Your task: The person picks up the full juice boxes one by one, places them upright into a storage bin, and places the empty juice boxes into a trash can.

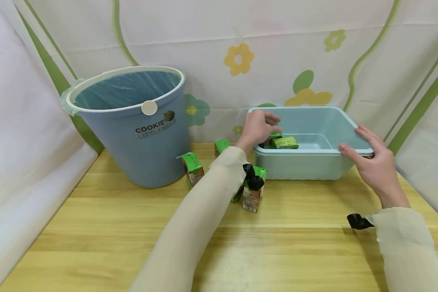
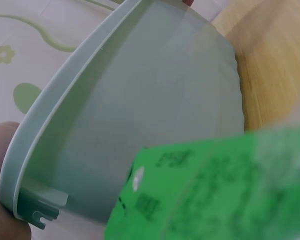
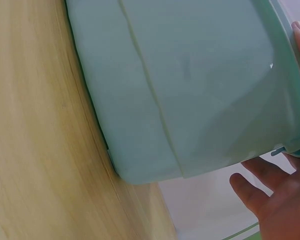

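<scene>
My left hand (image 1: 258, 129) reaches over the left rim of a pale blue-green plastic basin (image 1: 295, 164). Its fingers and thumb are apart, just above small green drink cartons (image 1: 285, 143) inside. In the left wrist view, that hand (image 2: 5, 185) shows only partly, behind the basin's rim, and nothing held is visible. My right hand (image 1: 379, 166) grips the basin's front right corner. Its thumb lies on the front rim; other fingers extend below the rim outside, as the right wrist view shows around the hand (image 3: 285, 200).
Several green-topped drink cartons (image 1: 192, 163) stand on the wooden table (image 1: 95, 239), some partly hidden by the left forearm. One carton (image 2: 200, 185) looms close in the left wrist view. A blue bucket (image 1: 142, 150) with a bag liner stands at left. A patterned cloth (image 1: 204, 24) hangs behind.
</scene>
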`<control>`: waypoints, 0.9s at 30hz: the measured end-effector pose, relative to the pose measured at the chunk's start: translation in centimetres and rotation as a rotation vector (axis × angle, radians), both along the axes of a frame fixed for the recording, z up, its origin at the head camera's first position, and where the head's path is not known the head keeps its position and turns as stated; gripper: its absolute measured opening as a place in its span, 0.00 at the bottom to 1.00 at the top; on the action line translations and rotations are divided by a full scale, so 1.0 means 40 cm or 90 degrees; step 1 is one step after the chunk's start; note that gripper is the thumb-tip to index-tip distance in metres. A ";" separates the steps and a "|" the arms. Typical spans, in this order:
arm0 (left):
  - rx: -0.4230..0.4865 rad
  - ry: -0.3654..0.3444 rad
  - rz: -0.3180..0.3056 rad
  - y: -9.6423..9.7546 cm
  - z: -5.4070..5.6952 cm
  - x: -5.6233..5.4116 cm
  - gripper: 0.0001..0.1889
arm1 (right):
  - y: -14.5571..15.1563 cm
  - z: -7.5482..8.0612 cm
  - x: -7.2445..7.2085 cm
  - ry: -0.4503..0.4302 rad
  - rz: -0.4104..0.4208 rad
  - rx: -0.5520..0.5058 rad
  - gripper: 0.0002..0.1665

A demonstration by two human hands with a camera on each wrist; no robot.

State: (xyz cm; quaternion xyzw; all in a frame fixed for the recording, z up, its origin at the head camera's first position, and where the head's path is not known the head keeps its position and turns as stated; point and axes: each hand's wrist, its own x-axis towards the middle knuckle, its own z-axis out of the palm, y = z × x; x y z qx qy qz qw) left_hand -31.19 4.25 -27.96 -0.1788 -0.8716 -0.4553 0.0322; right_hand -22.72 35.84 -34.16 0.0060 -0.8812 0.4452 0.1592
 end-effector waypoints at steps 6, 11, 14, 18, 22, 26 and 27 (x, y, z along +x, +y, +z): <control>0.077 -0.028 0.005 0.000 0.006 0.012 0.15 | 0.007 -0.004 0.008 0.003 0.001 -0.001 0.44; 0.189 -0.073 -0.005 -0.013 0.015 0.021 0.16 | 0.012 -0.009 0.007 -0.002 0.001 0.003 0.44; 0.246 -0.097 0.000 -0.030 0.022 0.031 0.16 | 0.011 -0.012 0.004 -0.002 0.002 0.007 0.44; 0.265 -0.105 0.007 -0.056 0.027 0.046 0.15 | 0.007 -0.013 -0.001 0.004 0.002 0.010 0.44; 0.253 -0.095 0.016 -0.078 0.030 0.066 0.14 | 0.003 -0.012 -0.006 0.004 0.005 0.010 0.44; 0.248 -0.072 0.028 -0.086 0.032 0.093 0.14 | 0.003 -0.011 -0.006 0.003 0.008 0.009 0.44; 0.254 -0.068 0.031 -0.086 0.032 0.100 0.14 | 0.003 -0.011 -0.006 0.004 0.008 0.007 0.44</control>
